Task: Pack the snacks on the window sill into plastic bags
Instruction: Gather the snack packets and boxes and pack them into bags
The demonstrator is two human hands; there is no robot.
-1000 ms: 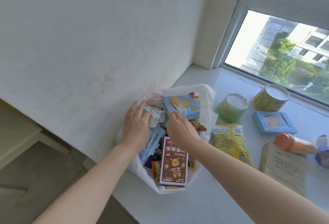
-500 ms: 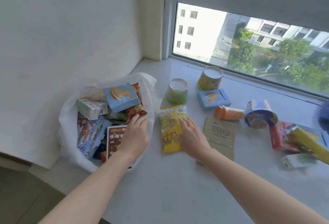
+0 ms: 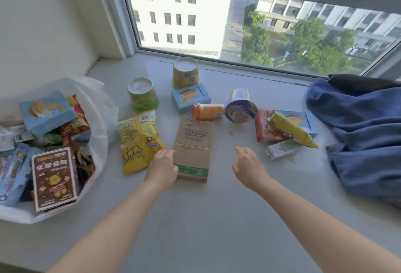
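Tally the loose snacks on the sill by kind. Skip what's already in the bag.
Cups: 3
Boxes: 3
Packets: 4
Bottle: 1
Total: 11

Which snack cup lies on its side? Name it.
The purple cup beside the orange bottle; the green cup and the yellow cup both stand on end.
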